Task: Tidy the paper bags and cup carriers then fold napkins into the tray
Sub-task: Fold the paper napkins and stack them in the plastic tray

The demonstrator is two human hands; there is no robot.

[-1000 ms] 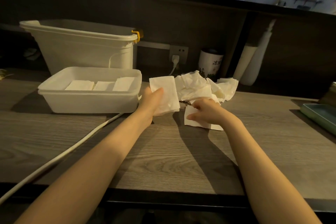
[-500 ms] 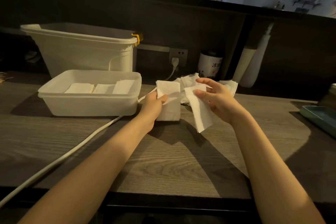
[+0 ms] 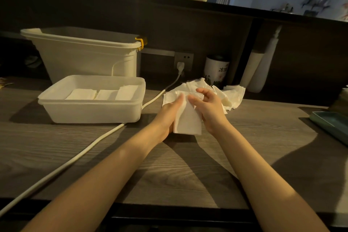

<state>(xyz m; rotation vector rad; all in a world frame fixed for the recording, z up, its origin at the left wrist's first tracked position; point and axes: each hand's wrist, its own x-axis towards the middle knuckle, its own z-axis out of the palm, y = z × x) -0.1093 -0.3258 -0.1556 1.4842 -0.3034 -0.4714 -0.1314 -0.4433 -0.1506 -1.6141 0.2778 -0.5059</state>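
Between both hands stands a stack of white napkins (image 3: 187, 118), its lower edge on the wooden counter. My left hand (image 3: 169, 111) grips its left side with the thumb over the front. My right hand (image 3: 209, 107) holds its right side, fingers curled at the top edge. Behind them lies a loose pile of unfolded napkins (image 3: 231, 96). The white plastic tray (image 3: 90, 111) sits to the left, with three folded napkins (image 3: 101, 94) side by side inside.
A tall white bin (image 3: 84, 56) stands behind the tray. A white cable (image 3: 75, 160) runs from the wall socket across the counter to the front left. A printed canister (image 3: 216, 69) and a white bottle (image 3: 258, 73) stand at the back; a teal tray (image 3: 331, 124) lies right.
My right hand lifted a napkin off the counter and brought it onto the one in my left hand. Both hands now hold the napkins together, upright on the counter.
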